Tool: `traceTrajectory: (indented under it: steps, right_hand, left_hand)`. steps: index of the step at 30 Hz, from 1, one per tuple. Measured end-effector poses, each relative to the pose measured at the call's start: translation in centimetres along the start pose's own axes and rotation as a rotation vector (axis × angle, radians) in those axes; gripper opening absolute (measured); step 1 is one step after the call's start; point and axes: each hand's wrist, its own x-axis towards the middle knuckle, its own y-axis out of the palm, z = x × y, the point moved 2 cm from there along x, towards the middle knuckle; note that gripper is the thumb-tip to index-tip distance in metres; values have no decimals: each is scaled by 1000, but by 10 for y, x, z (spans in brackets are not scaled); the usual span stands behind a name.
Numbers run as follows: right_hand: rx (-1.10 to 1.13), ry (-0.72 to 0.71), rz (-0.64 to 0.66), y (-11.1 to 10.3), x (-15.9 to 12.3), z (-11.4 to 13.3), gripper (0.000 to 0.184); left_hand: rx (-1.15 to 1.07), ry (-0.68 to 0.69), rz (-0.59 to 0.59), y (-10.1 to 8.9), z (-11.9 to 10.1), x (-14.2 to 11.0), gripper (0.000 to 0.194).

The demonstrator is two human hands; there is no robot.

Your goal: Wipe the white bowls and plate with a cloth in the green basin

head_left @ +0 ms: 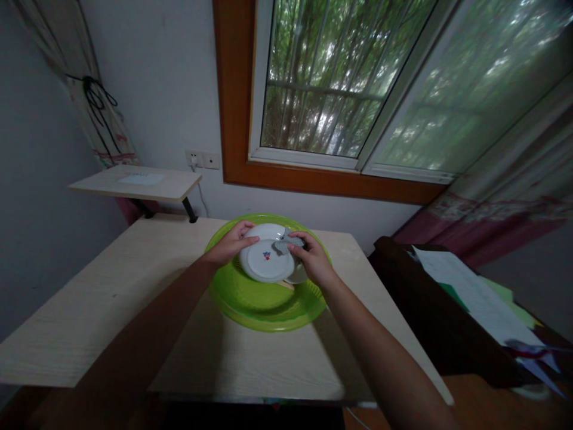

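A white plate [264, 261] with a small red and blue mark on its underside is held tilted over a green plastic basin [250, 301] on the wooden table. My left hand [229, 244] grips the plate's left rim, fingers curled over the edge. My right hand [312, 258] presses a small grey cloth [286, 242] against the plate's upper right part. Another pale dish [299, 276] shows partly under the plate inside the basin.
The light wooden table [134, 310] stretches to the left and front. A small shelf [138, 182] is mounted on the wall at back left. A dark piece of furniture with papers [465, 298] stands at the right. A window [340, 83] is behind.
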Motion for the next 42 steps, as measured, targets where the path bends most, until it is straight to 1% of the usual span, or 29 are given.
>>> traceTrajectory:
  steps: [4, 8, 11, 14, 18, 23, 26, 29, 31, 33, 35, 39, 41, 42]
  right_hand:
    - [-8, -3, 0, 0, 1, -1, 36]
    - [-27, 2, 5, 1, 1, 0, 35]
    - [-89, -11, 38, 3, -1, 4, 34]
    - [-150, -21, 81, 6, -3, 9, 30]
    - [-174, -44, 99, 9, -4, 12, 29]
    - [-200, -165, 80, 8, -1, 16, 23]
    - [-191, -186, 32, 6, 1, 14, 24]
    - [-136, -115, -29, 4, 3, 8, 31]
    - [-97, -55, -67, 3, 4, 5, 36]
    - [-86, -33, -88, 1, 5, 3, 37]
    - [-131, -72, -111, 0, 6, 3, 34]
    - [-345, -232, -206, -3, 6, 7, 25]
    - [-428, -282, -199, -1, 3, 10, 21]
    - [-459, -303, -166, 2, 2, 12, 20]
  left_hand:
    - [54, 32, -3, -2, 2, 1, 49]
    - [203, 127, -23, -1, -1, 2, 62]
    - [314, 115, 11, 4, -7, 1, 69]
    - [396, 86, 66, 10, -12, -2, 65]
    - [476, 79, 63, 10, -11, -4, 58]
    - [568, 62, 67, 7, -4, -4, 53]
    - [575, 58, 33, 7, -6, -5, 51]
    - [544, 67, -66, 5, -11, -6, 46]
    - [481, 86, -131, 2, -14, -6, 45]
    - [405, 83, -156, 0, -17, -7, 45]
    - [356, 56, -158, -1, -18, -7, 46]
    - [309, 29, -157, -1, -16, -6, 49]
    - [288, 33, -167, -2, -14, -6, 51]
    - [282, 35, -172, -2, -13, -5, 52]
